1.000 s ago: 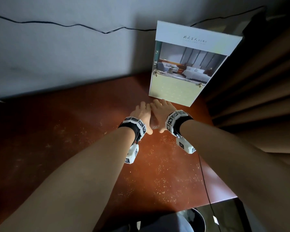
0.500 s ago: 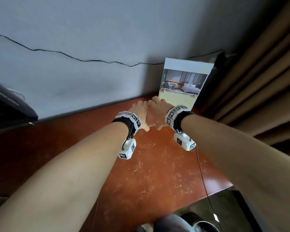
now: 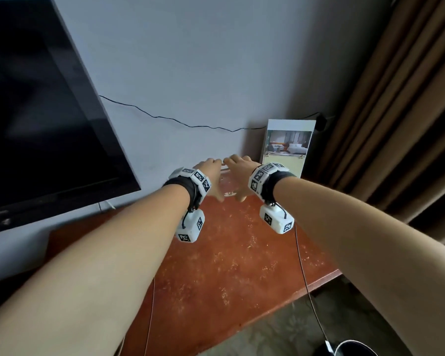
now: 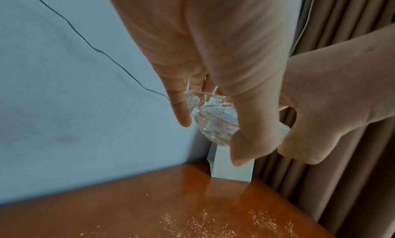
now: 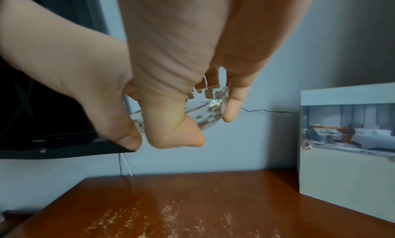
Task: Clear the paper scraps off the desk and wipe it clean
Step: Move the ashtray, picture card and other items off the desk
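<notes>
- Looking for the paper scraps, I see tiny pale paper scraps (image 3: 231, 263) sprinkled all over the shiny red-brown wooden desk (image 3: 242, 317). None are cleared yet, so I think the wiping has not begun.
- Both my hands hold one small clear round glass dish (image 4: 213, 121) up in the air, above the back of the desk and not touching it.
- My left hand (image 3: 211, 179) curls its thumb and fingers round the left side of the dish. My right hand (image 3: 238, 176) does the same on the right side.
- I think the dish is held up so the desk under it is free for cleaning. Two hands keep the slippery glass safe.
- A white standing card with a bedroom photo (image 3: 285, 147) stands at the back right corner of the desk, against the grey wall (image 3: 216, 73), near my right hand.
- A thin black wire (image 3: 165, 118) runs along the wall to a big black flat screen (image 3: 36, 111) on the left.
- Brown curtains (image 3: 396, 111) hang on the right.
- I can't see any cloth for wiping.
</notes>
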`<state>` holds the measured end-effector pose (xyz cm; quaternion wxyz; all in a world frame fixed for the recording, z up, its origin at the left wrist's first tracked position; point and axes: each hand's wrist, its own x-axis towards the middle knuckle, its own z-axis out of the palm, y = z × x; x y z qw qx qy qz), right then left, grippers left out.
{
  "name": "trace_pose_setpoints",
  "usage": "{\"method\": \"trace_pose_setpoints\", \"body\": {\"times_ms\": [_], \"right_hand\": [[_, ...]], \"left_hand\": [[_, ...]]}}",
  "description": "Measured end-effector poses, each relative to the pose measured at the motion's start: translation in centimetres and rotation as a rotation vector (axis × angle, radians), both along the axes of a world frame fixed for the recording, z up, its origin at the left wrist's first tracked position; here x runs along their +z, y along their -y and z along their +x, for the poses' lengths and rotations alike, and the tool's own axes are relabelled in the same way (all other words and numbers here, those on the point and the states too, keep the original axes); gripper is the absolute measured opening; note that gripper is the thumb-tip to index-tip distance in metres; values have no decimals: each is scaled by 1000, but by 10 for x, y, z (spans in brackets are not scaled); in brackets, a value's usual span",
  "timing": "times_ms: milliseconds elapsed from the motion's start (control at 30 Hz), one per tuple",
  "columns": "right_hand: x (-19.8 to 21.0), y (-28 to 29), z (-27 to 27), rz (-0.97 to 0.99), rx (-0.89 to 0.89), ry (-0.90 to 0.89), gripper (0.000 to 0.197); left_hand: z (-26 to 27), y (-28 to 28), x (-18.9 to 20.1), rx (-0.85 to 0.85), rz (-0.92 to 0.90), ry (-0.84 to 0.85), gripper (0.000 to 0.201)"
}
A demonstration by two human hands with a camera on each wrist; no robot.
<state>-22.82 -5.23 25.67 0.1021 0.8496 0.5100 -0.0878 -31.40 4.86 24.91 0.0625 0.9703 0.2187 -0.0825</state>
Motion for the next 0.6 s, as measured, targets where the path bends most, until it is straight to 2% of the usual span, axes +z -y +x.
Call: {"method": "trace_pose_setpoints", "body": {"times_ms": [133, 400, 500, 600], "right_hand": [[22, 11, -60, 74, 28, -4, 119], [25, 26, -196, 77, 148, -26, 119], [21, 25, -248, 81, 181, -22, 115], [27, 18, -303, 74, 281, 15, 100]], "left_hand": [[-65, 6, 23, 33, 23, 9, 108], [-222, 40, 39, 119, 51, 4, 111], [-282, 44, 43, 143, 67, -11, 100], [-338, 37, 44, 189, 78, -33, 95]]}}
